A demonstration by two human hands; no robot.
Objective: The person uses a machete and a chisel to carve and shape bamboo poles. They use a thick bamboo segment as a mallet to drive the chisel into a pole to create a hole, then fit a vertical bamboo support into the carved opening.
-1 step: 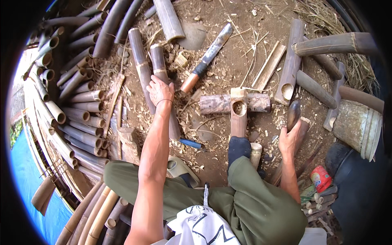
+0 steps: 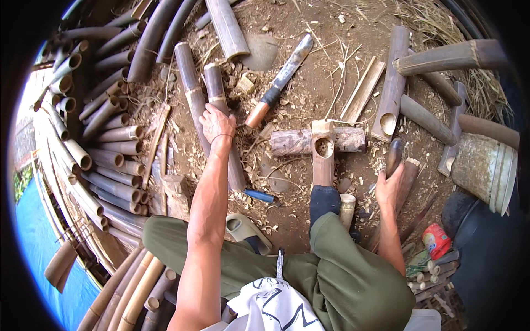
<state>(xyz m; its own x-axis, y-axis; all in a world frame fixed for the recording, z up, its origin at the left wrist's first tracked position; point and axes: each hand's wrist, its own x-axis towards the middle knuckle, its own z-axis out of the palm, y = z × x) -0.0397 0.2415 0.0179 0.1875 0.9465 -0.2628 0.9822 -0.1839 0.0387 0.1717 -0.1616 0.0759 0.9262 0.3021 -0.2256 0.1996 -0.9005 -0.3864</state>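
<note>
My left hand [image 2: 216,122] reaches forward, fingers curled over a dark bamboo tube [image 2: 214,85] that lies on the dirt beside a second, longer tube [image 2: 187,77]. My right hand [image 2: 389,188] is closed around a dark, rounded tool [image 2: 393,155] held upright at the right, next to a short bamboo stub [image 2: 409,172]. Between the hands, a cut bamboo piece [image 2: 323,160] with an open hollow end rests across a short log [image 2: 290,142], its near end against my foot. A long knife [image 2: 281,80] with a copper-coloured handle lies on the ground further ahead.
Many cut bamboo tubes [image 2: 105,143] are stacked along the left. Split bamboo slats [image 2: 364,91] and tubes [image 2: 393,77] lie at the right, near a pale drum [image 2: 483,165]. Wood chips cover the dirt. A blue tarpaulin [image 2: 38,243] lies at the far left, a red can [image 2: 436,241] at the lower right.
</note>
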